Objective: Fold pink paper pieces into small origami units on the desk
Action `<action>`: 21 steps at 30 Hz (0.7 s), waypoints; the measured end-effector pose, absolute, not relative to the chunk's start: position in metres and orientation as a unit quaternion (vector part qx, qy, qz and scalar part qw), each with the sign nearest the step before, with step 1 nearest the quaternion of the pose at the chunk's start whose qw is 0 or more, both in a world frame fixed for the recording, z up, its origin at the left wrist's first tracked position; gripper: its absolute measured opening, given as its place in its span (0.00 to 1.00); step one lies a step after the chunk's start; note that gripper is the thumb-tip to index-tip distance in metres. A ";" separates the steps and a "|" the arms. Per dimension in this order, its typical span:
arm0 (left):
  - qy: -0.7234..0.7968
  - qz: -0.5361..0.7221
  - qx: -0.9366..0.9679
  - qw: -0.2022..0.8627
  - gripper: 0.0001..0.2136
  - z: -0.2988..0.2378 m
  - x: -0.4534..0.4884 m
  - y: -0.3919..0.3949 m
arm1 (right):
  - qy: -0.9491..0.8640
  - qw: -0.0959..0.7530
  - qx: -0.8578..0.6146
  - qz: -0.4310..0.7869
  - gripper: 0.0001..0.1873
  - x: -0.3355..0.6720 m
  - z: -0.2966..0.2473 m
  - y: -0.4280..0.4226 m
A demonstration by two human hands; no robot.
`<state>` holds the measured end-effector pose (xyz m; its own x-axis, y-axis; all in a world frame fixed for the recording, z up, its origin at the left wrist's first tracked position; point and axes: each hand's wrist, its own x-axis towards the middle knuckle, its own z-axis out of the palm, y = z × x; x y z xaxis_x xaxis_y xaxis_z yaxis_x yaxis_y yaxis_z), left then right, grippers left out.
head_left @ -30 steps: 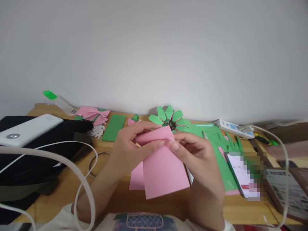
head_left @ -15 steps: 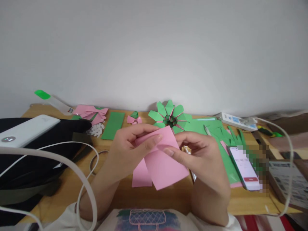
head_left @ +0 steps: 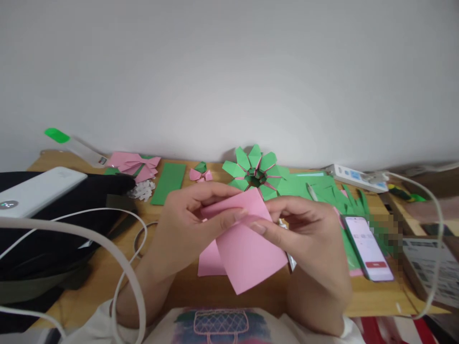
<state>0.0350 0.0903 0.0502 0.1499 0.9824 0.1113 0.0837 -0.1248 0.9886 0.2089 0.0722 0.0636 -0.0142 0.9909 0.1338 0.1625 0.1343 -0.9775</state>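
Observation:
Both hands hold one pink paper sheet (head_left: 247, 248) above the wooden table (head_left: 89, 291). My left hand (head_left: 190, 224) pinches its upper left edge, thumb on top and fingers curled behind. My right hand (head_left: 304, 229) pinches the upper right part, thumb pressed on the sheet's face. The top edge is folded over, and the lower corner hangs toward my chest. A second pink sheet (head_left: 210, 260) lies on the table under the held one.
A green and pink paper rosette (head_left: 256, 172) sits at the back, with green strips (head_left: 168, 177), folded pink pieces (head_left: 134, 165) and small pink scraps (head_left: 200, 174). A phone (head_left: 367, 248) lies at right on green paper. A white power bank (head_left: 36, 191) rests on a black bag (head_left: 53, 229); white cables (head_left: 118, 272) loop at left.
The pink sheet has turned, so its lower corner now points down toward me. My fingers have shifted along its top fold. The view has tilted slightly.

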 end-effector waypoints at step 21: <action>0.454 0.474 0.591 0.469 0.08 0.051 0.035 0.091 | -0.581 0.484 -0.500 0.422 0.04 0.209 0.065 0.071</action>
<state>0.0348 0.0905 0.0511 0.1391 0.9811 0.1348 0.0918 -0.1483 0.9847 0.2091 0.0708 0.0652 -0.0315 0.9897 0.1399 0.1723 0.1432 -0.9746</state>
